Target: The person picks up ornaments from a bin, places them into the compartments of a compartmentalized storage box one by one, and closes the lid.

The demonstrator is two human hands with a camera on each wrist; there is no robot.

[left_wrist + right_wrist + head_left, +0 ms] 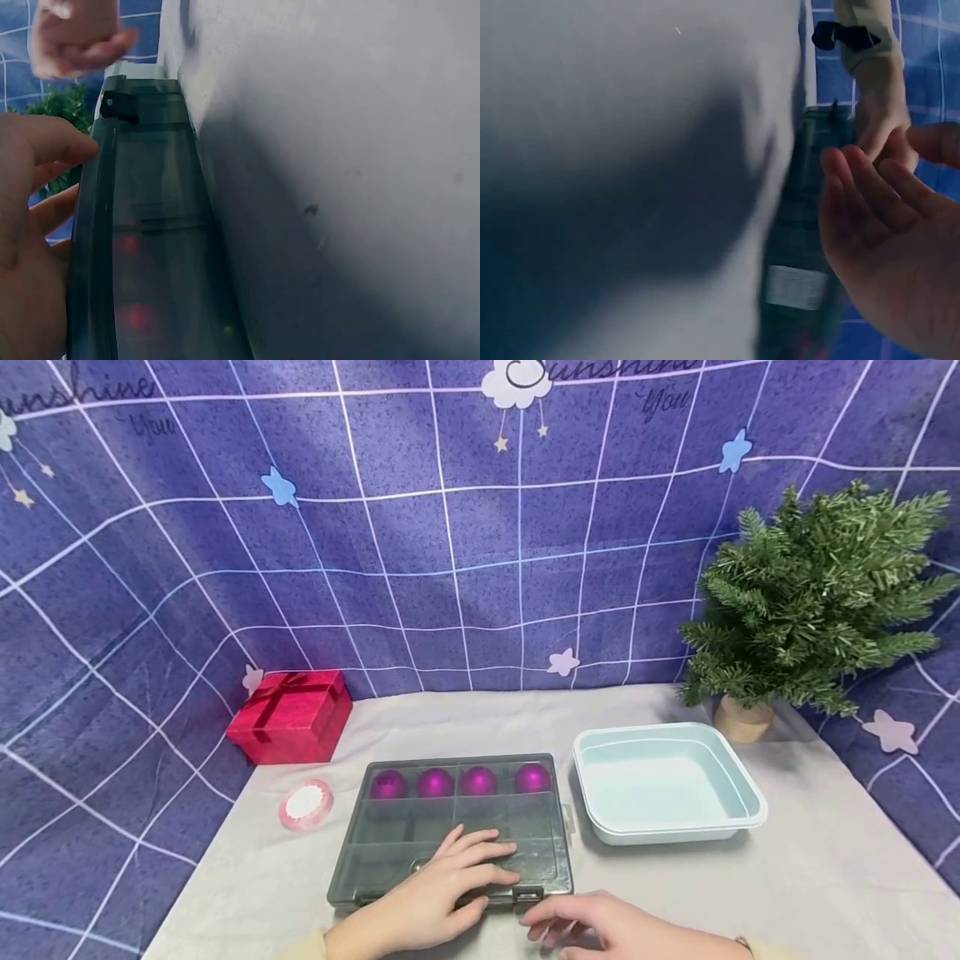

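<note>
A dark translucent compartment box [510,818] lies with its lid down on the table. Several purple balls [435,782] show through the lid along the far row. My left hand [442,889] rests on the lid's near half, fingers spread and fairly straight. Beside it, partly hidden by that hand, is a small shiny round thing [417,864]. Just off the box's near right corner, close to a black latch [528,895], my right hand [600,922] hangs with loosely bent fingers. The right wrist view shows nothing in this right hand [900,247].
A pale blue tray [675,840] stands right of the box. Behind it is a small artificial fir tree [817,602] in a wooden base. To the left lie a pink ribbon roll [306,804] and a red gift box [288,718]. A patterned blue cloth [480,543] hangs behind.
</note>
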